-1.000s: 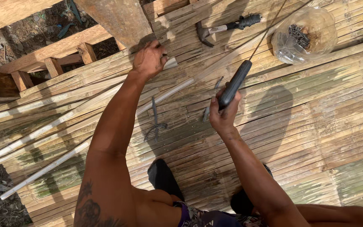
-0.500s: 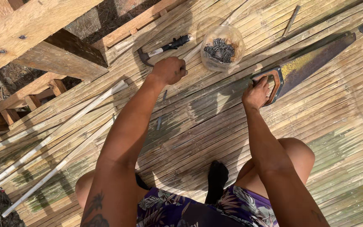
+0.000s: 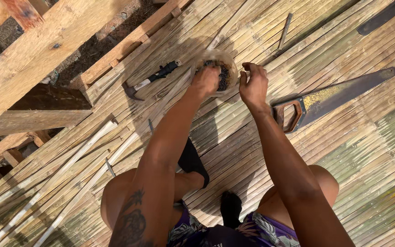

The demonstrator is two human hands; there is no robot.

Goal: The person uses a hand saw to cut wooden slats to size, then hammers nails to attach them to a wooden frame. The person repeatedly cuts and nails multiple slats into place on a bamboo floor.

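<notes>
Spanning the whole view, the split-bamboo floor is ribbed, dry and pale green-yellow. Across it lies a handsaw, its rusty blade running up to the right, its handle just beside the right hand, which hovers loosely curled, holding nothing visible. Straight ahead sits a small clear bowl of dark nails; the left hand is nearer, fingers dipped inside, pinching closed. A hammer lies left.

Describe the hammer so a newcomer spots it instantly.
On the bamboo slat floor, look just left of the clear bowl under the left hand. The hammer lies flat there near the timber edge: black handle, dark claw head, unlike the saw on the right.
</notes>
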